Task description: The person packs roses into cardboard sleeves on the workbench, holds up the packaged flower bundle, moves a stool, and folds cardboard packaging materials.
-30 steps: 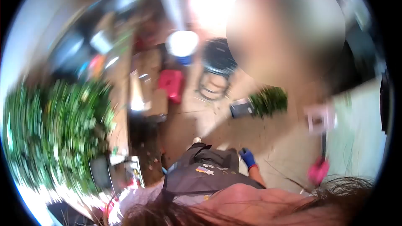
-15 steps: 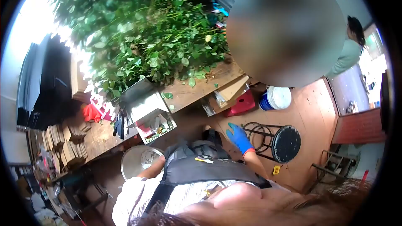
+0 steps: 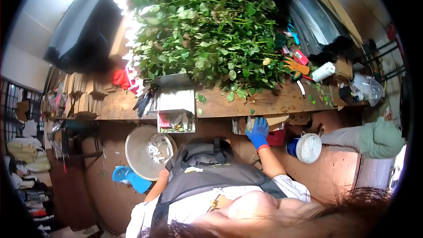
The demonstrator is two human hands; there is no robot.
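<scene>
My right hand (image 3: 258, 133), in a blue glove with a red cuff, is raised at the front edge of the wooden table (image 3: 260, 102). Its fingers are stretched out, close to the cardboard pieces (image 3: 276, 120) below the tabletop; nothing is visibly gripped. My left forearm (image 3: 157, 186) reaches beside a large round bin (image 3: 132, 150) holding white pieces; the hand is mostly hidden at the dark apron. A big pile of leafy green stems (image 3: 207, 39) covers the middle of the table. A metal box (image 3: 175, 101) stands in front of the pile.
Stacked cardboard (image 3: 81, 94) lies on the left. An orange glove (image 3: 296, 67) and a white roll (image 3: 324, 72) are at the right. A blue stool (image 3: 132, 179) stands beside the bin. Another person (image 3: 379, 139) is near the white bucket (image 3: 308, 148).
The view has swung round to face the table, with the leaf pile now central. My gloved right hand has moved up to the table edge. The black stool has left the view.
</scene>
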